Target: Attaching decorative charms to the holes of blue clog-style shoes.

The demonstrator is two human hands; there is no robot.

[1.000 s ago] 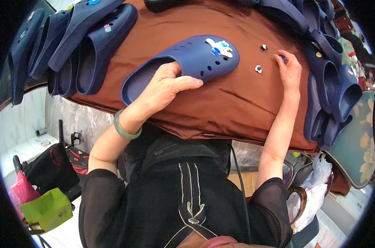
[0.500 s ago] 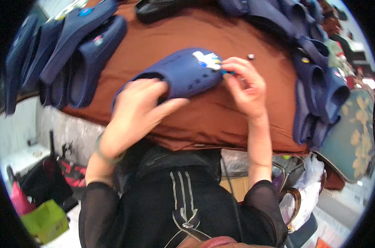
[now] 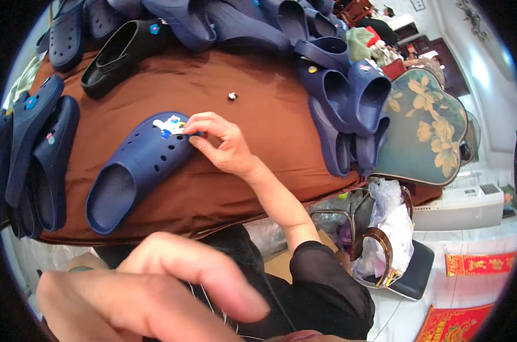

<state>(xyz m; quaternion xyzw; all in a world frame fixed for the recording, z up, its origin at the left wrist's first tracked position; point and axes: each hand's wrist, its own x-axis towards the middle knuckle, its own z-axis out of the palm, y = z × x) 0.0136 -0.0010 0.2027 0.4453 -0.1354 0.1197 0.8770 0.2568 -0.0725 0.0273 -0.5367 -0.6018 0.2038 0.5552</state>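
Note:
A dark blue clog (image 3: 144, 151) lies on the brown cloth, its toe toward the far right and its opening toward me. White and blue charms (image 3: 170, 126) sit on top of its toe. My right hand (image 3: 224, 142) pinches a small bright blue piece (image 3: 200, 134) at the toe, mostly hidden by the fingers. Large and close to the camera, my left hand (image 3: 150, 285) is raised away from the clog. Its fingers are bent and apart, with nothing visible between them; some fingertips run out of the picture.
Several dark blue clogs (image 3: 53, 165) stand along the left edge, more (image 3: 344, 102) at the right and far side. A black clog (image 3: 119, 57) lies behind. One small black-and-white piece (image 3: 232, 96) rests on the brown cloth (image 3: 270, 131). A flowered chair back (image 3: 423, 125) stands at right.
My left hand has let go of the clog's heel and come up close to the camera. The view has swung right. My right hand stays at the clog's toe.

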